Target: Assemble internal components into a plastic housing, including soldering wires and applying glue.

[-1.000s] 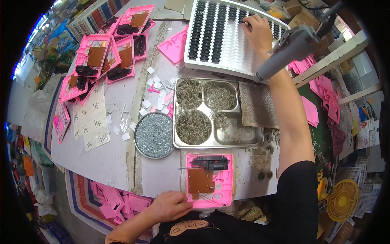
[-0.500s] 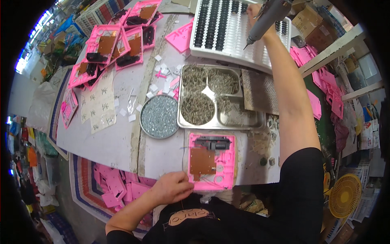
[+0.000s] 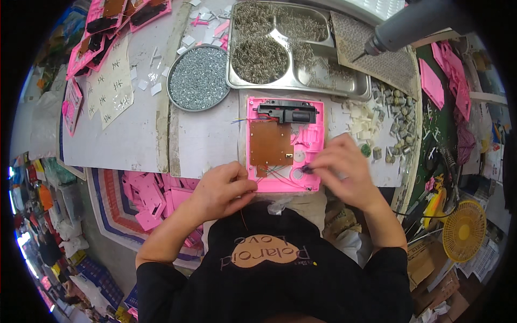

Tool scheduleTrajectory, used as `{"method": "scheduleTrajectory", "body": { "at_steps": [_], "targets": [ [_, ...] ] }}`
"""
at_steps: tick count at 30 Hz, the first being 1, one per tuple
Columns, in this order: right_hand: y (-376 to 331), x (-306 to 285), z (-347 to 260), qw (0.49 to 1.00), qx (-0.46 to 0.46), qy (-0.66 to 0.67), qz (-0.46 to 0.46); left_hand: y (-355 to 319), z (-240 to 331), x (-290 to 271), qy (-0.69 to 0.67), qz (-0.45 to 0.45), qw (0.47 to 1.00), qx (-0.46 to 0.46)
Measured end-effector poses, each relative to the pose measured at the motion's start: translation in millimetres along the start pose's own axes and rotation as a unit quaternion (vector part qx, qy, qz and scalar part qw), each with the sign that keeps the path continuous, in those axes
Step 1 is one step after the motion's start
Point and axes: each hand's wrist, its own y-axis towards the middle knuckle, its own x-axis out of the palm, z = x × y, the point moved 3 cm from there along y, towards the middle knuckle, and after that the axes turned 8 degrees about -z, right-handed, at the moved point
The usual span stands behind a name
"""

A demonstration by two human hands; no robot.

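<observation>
A pink plastic housing lies on the bench in front of me, with a brown circuit board and a black mechanism block in it. My left hand has its fingers closed at the housing's lower left corner; a thin wire hangs below that hand. Between the fingertips of my right hand is a small black part, held over the housing's lower right, by a round recess. Loose thin wires cross the housing's lower part.
A grey electric screwdriver hangs at the upper right. Beyond the housing stand a metal compartment tray of small metal pieces and a round tin of screws. Other pink housings are piled at the far left. Small metal parts lie right.
My right hand has come from the white tray of black parts down to the housing, carrying a small black part. The view has tilted down toward me. My left hand stays at the housing's corner.
</observation>
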Motion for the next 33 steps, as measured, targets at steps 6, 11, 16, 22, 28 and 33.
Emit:
{"method": "scheduleTrajectory", "body": {
  "at_steps": [6,11,16,22,28,33],
  "targets": [
    [8,20,4,0.989,-0.098,-0.102,-0.048,2,0,-1,0.005,-0.009,1.000,-0.007],
    [8,19,-4,0.985,-0.107,-0.127,-0.041,1,1,-1,0.001,-0.006,1.000,-0.021],
    [0,27,9,0.984,-0.153,-0.094,-0.023,0,0,0,0.003,-0.006,1.000,-0.012],
    [-5,20,4,0.979,-0.120,-0.162,-0.023,2,1,-1,0.016,-0.022,0.999,-0.020],
    [-11,-48,40,0.971,0.051,-0.234,-0.023,17,17,-24,0.004,-0.098,0.994,-0.049],
    [-15,-50,69,0.911,0.147,-0.384,-0.043,111,25,-70,0.051,-0.042,0.998,0.014]
  ]
}}
